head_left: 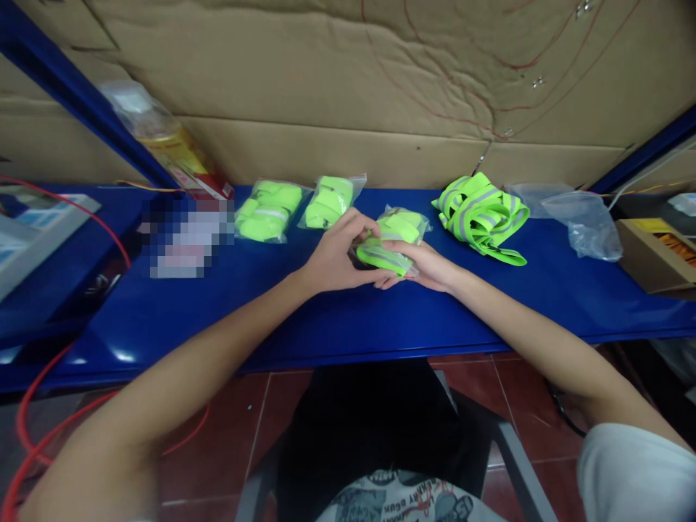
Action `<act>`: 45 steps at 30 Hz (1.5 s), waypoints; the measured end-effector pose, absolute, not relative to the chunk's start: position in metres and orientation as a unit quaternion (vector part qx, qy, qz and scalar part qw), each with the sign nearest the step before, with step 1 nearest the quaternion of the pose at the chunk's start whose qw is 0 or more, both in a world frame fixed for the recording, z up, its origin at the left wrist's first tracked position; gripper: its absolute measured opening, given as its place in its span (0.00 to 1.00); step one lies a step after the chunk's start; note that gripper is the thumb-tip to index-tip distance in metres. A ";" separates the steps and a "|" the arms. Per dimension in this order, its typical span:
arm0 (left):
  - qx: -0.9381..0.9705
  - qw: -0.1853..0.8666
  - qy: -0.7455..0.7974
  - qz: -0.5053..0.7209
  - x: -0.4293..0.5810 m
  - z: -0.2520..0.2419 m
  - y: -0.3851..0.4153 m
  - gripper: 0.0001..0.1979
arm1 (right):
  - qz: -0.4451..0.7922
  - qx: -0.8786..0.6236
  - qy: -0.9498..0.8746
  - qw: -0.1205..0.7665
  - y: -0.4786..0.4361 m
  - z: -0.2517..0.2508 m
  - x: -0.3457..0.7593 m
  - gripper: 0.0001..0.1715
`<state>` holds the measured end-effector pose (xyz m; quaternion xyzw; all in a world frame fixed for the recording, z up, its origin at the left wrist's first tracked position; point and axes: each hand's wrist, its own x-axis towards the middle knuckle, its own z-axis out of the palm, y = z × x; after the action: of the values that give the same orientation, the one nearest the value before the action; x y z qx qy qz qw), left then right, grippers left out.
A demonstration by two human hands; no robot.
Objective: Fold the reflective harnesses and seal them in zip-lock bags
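Note:
Held between my two hands is a folded neon-yellow reflective strap (383, 258) in a clear plastic bag. My left hand (342, 254) curls around its left side, thumb along the near edge and fingers over the top. On the right side, my right hand (423, 265) grips it with the thumb on top and fingers underneath. Just behind lies a bagged strap (403, 220), partly hidden by my hands. Two further packets, the left bagged strap (267, 210) and the middle bagged strap (328, 201), rest to the left. A loose heap of reflective strap (481, 214) with grey stripes lies to the right.
Clear plastic bags (590, 221) lie right of the heap, beside an open cardboard box (647, 257). A bottle with a yellow label (168, 145) stands back left, near a blurred patch. Cardboard (304, 80) backs the blue shelf (348, 326). Red cable (32, 406) hangs at left.

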<state>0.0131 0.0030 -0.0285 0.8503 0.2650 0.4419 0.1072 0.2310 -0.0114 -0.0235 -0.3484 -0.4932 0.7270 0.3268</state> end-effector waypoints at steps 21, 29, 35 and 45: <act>0.799 0.153 0.323 0.484 0.020 -0.053 0.011 0.21 | 0.294 -0.551 -0.721 0.300 -0.011 -0.006 0.253 0.41; 0.845 0.125 0.297 0.427 0.015 -0.057 0.019 0.18 | 0.129 -0.315 -0.896 0.285 -0.007 -0.020 0.261 0.26; 0.858 0.086 0.302 0.406 0.016 -0.063 0.022 0.15 | 0.145 -0.297 -0.896 0.297 0.004 -0.037 0.265 0.18; 0.895 0.039 0.302 0.326 0.001 -0.057 0.025 0.22 | 0.067 -0.279 -0.906 0.312 0.009 -0.043 0.264 0.15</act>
<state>0.0006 0.0251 -0.0567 0.8947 0.3025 0.3264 0.0393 0.2644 0.0088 -0.0433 -0.2790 -0.9055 0.0672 0.3125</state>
